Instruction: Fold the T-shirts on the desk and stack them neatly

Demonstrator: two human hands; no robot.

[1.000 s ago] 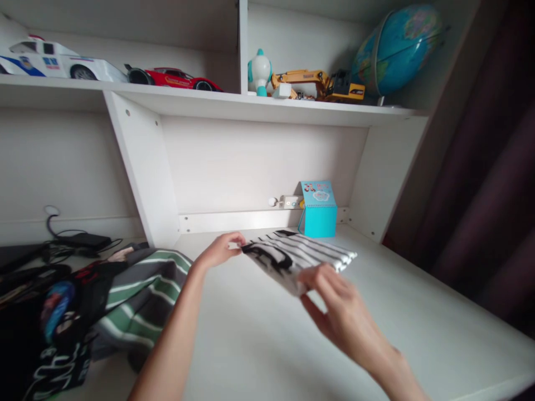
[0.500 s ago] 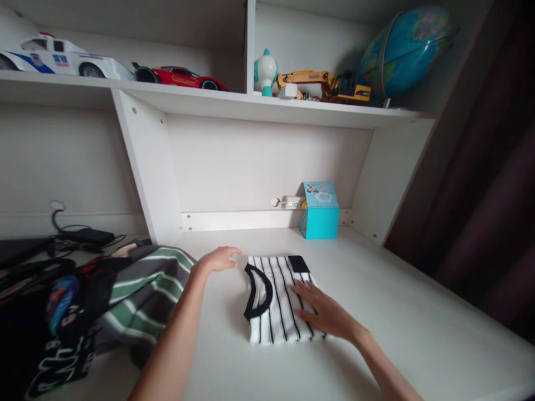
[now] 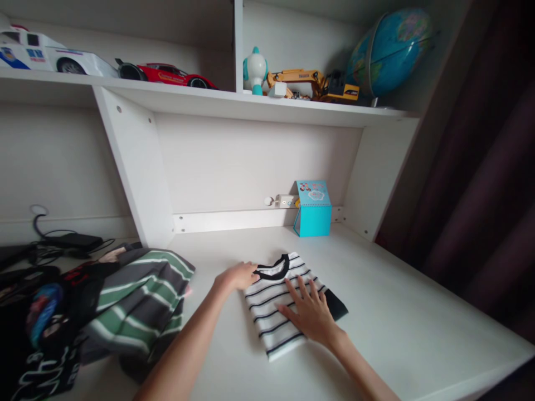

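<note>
A folded white shirt with black stripes and a black collar [image 3: 271, 303] lies on the white desk [image 3: 397, 312]. My right hand [image 3: 307, 312] rests flat on top of it, fingers spread. My left hand [image 3: 238, 275] touches the shirt's left edge by the collar, fingers loosely curled against the cloth.
A pile of clothes, with a grey and green striped garment [image 3: 134, 295] on top, lies to the left. A small turquoise box [image 3: 311, 209] stands at the back of the desk. Toy cars [image 3: 163, 75], a yellow excavator [image 3: 313, 83] and a globe [image 3: 387, 50] sit on the shelf above. Cables [image 3: 62, 242] lie far left.
The folded shirt was set down on the desk from the air, then turned about a quarter turn so the collar faces away. Both hands now rest on it.
</note>
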